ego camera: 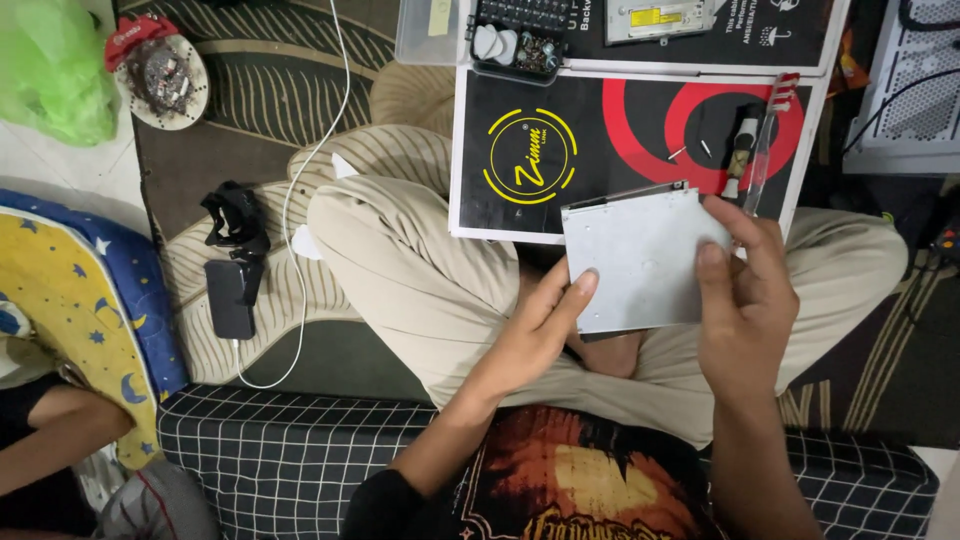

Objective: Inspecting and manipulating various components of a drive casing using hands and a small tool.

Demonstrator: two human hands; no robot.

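- While seated cross-legged on a checked cushion (280, 460), the person holds a flat grey metal drive casing (640, 258) above the lap, between both hands; holding it there keeps its broad face turned up to the camera.
- Left hand (535, 335): fingers pressed together and laid flat along the casing's left edge, thumb underneath, out of sight. Reads as a support grip.
- Right hand (745, 300): thumb on the top face, fingers curled round the right edge, pinching the casing. Probably the steadying hand.
- Just beyond the casing, a black board with yellow and red rings (620, 140) rests across the knees, evidently as a work tray.
- On the board, near the right hand: a small screwdriver (742, 150), two loose screws (692, 151) and a clear strip (768, 140), kept within reach.
- Farther off: a bit set case (520, 35) at the board's top edge.
- Left on the carpet: a dark phone (230, 297) on a white cable (300, 200), and a round plate of small parts (165, 80).
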